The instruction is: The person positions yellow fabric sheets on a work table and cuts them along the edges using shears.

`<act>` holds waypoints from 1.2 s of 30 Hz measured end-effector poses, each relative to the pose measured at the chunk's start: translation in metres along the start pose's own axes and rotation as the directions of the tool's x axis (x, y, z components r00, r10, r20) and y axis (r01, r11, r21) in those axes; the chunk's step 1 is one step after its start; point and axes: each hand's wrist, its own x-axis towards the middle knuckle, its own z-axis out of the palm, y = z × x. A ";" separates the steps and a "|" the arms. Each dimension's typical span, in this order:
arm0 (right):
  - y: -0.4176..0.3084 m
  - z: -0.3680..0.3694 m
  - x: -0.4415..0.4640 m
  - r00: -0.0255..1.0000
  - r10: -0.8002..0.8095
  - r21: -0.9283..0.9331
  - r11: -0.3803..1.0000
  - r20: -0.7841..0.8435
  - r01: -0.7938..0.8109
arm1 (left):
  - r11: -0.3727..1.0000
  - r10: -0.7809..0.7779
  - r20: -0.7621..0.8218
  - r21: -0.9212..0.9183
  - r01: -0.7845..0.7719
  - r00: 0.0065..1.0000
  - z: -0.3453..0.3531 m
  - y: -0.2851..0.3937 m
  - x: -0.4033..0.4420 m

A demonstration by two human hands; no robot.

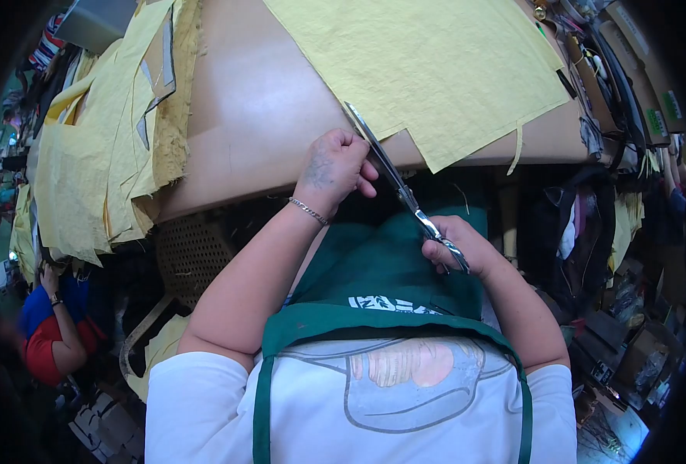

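Observation:
My right hand [463, 243] grips the handles of a long pair of metal scissors [405, 192]. The blades point up and left, with their tips over the lower left edge of a yellow fabric sheet [435, 69]. My left hand [339, 166] is closed, thumb against curled fingers, right beside the blades near the fabric's edge. Whatever it pinches is hidden. A square notch shows in the fabric's lower edge, and its lower corner hangs over the table's front edge. A narrow yellow strip [517, 149] dangles from the fabric farther right.
A stack of yellow fabric pieces [88, 158] hangs over the left side of the brown table [250, 100]. Boxes and clutter [613, 69] line the right. Below the table at left is a perforated brown chair [192, 251]. Another person in red and blue [53, 332] is farther left.

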 end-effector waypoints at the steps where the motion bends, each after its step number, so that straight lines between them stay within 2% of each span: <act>1: 0.000 0.001 0.000 1.000 0.001 0.007 1.000 -0.001 -0.001 | 1.000 0.001 0.000 -0.011 -0.001 1.000 0.000 -0.001 0.000; 21: -0.009 0.004 -0.002 0.996 0.074 -0.021 0.997 -0.052 -0.075 | 0.999 -0.018 0.011 -0.028 0.018 1.000 0.000 0.002 0.000; 30: -0.011 0.006 -0.003 0.988 0.109 -0.102 0.987 -0.113 -0.120 | 0.999 0.052 -0.007 -0.003 -0.052 0.999 0.002 -0.004 -0.003; 36: -0.011 0.007 -0.003 0.981 0.144 -0.094 0.983 -0.132 -0.157 | 0.993 0.003 0.021 -0.119 0.000 1.000 -0.003 -0.004 0.000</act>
